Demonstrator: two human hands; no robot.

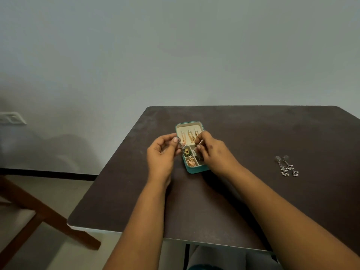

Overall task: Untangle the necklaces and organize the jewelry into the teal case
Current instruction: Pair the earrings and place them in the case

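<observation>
The open teal case (187, 124) lies on the dark table, cream-lined, with gold chains (190, 136) hung in its far half and small compartments holding gold and green pieces (188, 152) in its near half. My left hand (161, 154) pinches a dark silver earring (180, 144) at the case's left edge. My right hand (212, 151) pinches another small silver piece (195, 150) above the right compartments. Both hands hover just over the case.
A pair of long silver dangling earrings (287, 166) lies on the table (253, 133) to the right, apart from the case. A wooden chair frame (39, 209) stands at the left beside the table. A wall rises behind the table.
</observation>
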